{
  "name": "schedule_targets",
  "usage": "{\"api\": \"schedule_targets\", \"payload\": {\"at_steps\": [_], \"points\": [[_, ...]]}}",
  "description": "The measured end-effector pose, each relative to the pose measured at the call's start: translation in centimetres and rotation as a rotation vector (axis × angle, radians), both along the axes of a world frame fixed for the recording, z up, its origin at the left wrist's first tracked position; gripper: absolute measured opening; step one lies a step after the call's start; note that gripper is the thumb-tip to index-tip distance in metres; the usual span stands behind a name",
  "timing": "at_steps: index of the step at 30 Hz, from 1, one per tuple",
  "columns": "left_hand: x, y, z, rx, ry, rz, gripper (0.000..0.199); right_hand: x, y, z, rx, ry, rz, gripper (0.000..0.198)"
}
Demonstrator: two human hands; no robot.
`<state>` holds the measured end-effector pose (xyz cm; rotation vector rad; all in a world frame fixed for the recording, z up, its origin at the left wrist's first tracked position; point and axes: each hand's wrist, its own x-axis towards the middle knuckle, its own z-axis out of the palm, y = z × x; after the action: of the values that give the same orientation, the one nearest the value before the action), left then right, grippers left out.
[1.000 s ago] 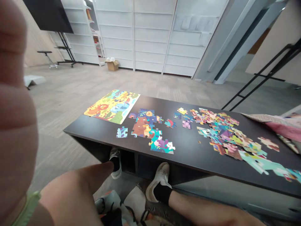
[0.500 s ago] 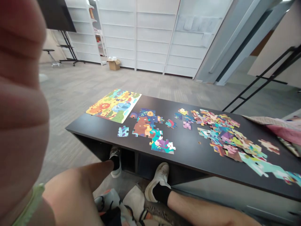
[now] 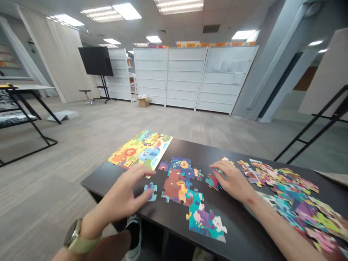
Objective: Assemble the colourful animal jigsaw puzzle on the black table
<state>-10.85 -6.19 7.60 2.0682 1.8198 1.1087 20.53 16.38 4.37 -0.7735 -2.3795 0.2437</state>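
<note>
My left hand (image 3: 129,188) hovers over the table's left part with thumb and fingers apart, holding nothing. Its thumb tip is by a loose light-blue puzzle piece (image 3: 151,191). My right hand (image 3: 231,178) has its fingers spread beside a loose red and teal puzzle piece (image 3: 212,182) and partly covers other pieces behind it. Between my hands lies a joined patch of puzzle pieces (image 3: 174,183) with a brown bear, dark blue above it and teal with purple below right. A small colourful piece (image 3: 198,174) sits at the patch's right side.
A yellow picture sheet (image 3: 136,148) with animals lies at the far left of the dark table (image 3: 187,146). Many puzzle pieces (image 3: 296,203) are heaped on the right, under and beyond my right forearm. A black stand (image 3: 312,130) rises behind the table's right end.
My left hand, large and close to the camera before, is now down over the table. My right hand has come into view beside the red and teal piece. The view has tilted up.
</note>
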Motion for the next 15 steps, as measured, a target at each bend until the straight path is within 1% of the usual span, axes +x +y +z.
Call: {"api": "schedule_targets", "payload": {"at_steps": [2, 3, 4, 6, 8, 10, 13, 15], "points": [[-0.8, 0.2, -2.1, -0.212, 0.126, -0.003, 0.049, 0.9, 1.2, -1.1, -0.051, -0.038, -0.067, 0.025], [-1.0, 0.3, -2.7, -0.281, 0.149, 0.009, 0.058, 1.2, 1.4, -1.3, -0.073, -0.043, -0.092, 0.027], [-1.1, 0.3, -3.1, -0.322, 0.156, 0.032, 0.063, 1.5, 1.4, -1.3, -0.093, -0.049, -0.105, 0.028], [-1.0, 0.3, -3.3, -0.368, 0.155, 0.056, 0.061, 1.7, 1.1, -1.2, -0.131, -0.076, -0.097, 0.028], [-1.0, 0.4, -3.3, -0.384, 0.148, 0.042, 0.054, 1.6, 0.7, -1.3, -0.163, -0.107, -0.068, 0.027], [-1.4, 0.3, -3.7, -0.389, 0.147, 0.022, 0.051, 1.5, 0.7, -1.4, -0.167, -0.107, -0.051, 0.026], [-2.8, -0.2, -5.7, -0.346, 0.155, 0.025, 0.049, 1.9, 1.1, -1.4, -0.15, -0.062, -0.061, 0.031], [-4.0, -0.3, -7.5, -0.259, 0.137, 0.053, 0.046, 2.4, 1.3, -1.2, -0.148, -0.043, -0.096, 0.036]]}}
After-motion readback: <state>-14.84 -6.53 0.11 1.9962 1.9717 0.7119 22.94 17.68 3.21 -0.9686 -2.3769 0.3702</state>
